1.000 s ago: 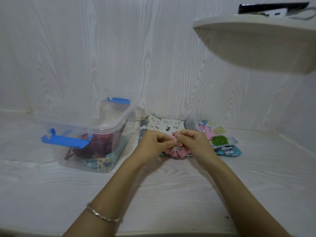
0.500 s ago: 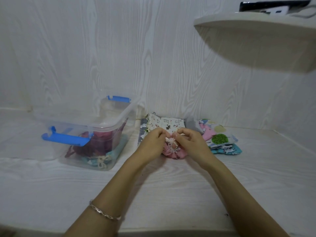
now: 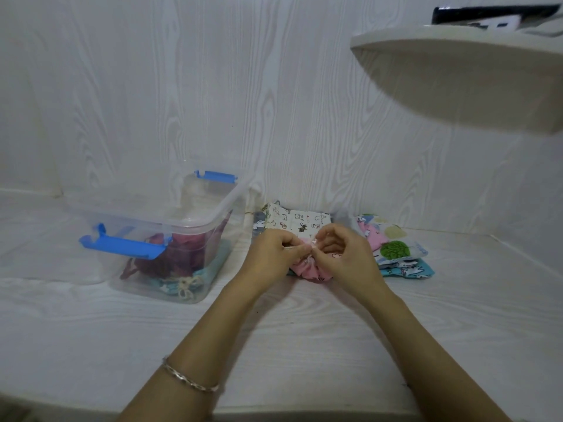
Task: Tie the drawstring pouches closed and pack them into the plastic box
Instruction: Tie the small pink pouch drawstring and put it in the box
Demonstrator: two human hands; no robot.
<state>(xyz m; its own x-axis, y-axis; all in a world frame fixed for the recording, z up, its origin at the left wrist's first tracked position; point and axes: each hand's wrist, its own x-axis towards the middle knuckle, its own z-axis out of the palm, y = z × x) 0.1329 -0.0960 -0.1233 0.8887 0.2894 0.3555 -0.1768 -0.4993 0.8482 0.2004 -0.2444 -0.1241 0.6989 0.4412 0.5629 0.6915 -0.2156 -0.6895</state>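
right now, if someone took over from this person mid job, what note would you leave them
Left hand and right hand: both pinch the gathered mouth of the pink pouch, mid-tie.
Done: a maroon pouch and a tied teal pouch lie in the plastic box.
To do: finish this knot, box it, then the cat-print pouch and the tree-print pile.

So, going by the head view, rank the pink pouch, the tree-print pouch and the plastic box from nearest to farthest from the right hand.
1. pink pouch, pinched by the right hand.
2. tree-print pouch, just to its right.
3. plastic box, off to the left.
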